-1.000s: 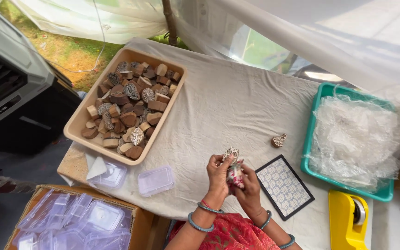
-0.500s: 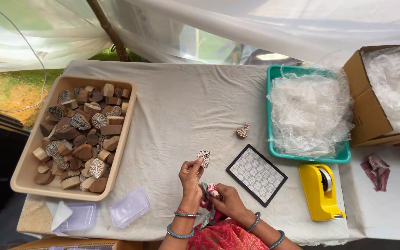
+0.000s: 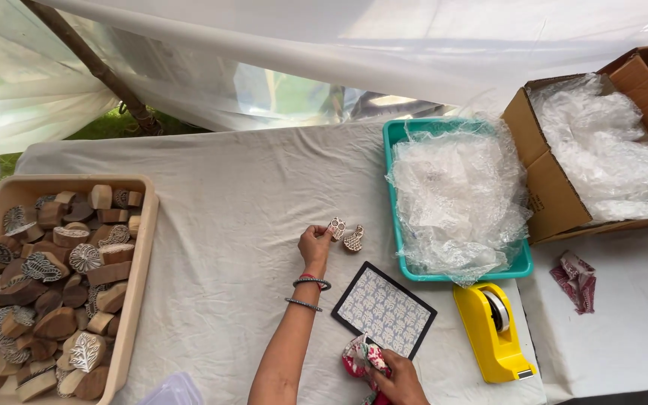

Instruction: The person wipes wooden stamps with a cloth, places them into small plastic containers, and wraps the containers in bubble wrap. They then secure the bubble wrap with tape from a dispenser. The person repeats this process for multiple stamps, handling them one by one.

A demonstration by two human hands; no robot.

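My left hand [image 3: 315,244] reaches out over the white cloth and pinches a small carved wooden stamp block [image 3: 337,228]. A second small carved block [image 3: 353,239] lies on the cloth just right of it, touching or nearly so. My right hand [image 3: 393,375] is near the table's front edge, closed on a red patterned cloth pouch [image 3: 359,355]. Between the two hands lies a black-framed card with a pale leaf pattern [image 3: 385,309].
A beige tray [image 3: 141,262] full of carved wooden blocks sits at the left. A teal tray [image 3: 397,135] holds bubble wrap, with a cardboard box [image 3: 545,184] of wrap at its right. A yellow tape dispenser [image 3: 493,330] and a red cloth scrap [image 3: 577,279] lie nearby.
My left hand has moved forward with the small block, out to beside the second block near the teal tray. My right hand stayed back with the pouch. The view shifted right.
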